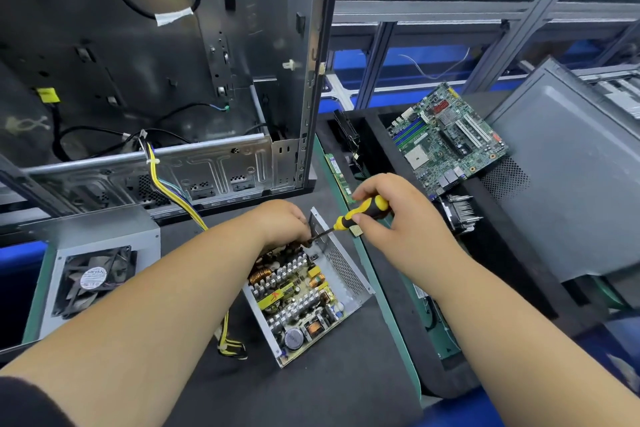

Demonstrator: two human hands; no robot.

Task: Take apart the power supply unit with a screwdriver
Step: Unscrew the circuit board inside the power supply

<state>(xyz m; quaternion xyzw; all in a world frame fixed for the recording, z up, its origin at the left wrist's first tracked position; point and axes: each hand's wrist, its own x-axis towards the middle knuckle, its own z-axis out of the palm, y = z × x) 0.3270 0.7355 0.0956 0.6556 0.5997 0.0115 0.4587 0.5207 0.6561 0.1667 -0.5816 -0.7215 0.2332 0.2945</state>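
Head cam: power supply unit sits open on the mat, right hand wrapped around the screwdriver, left hand pinching something at the tip, can't tell what. Tip could slip and gouge the board.

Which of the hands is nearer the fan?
Left. The left hand is at the open unit, right of the fan; the right hand is farther right.
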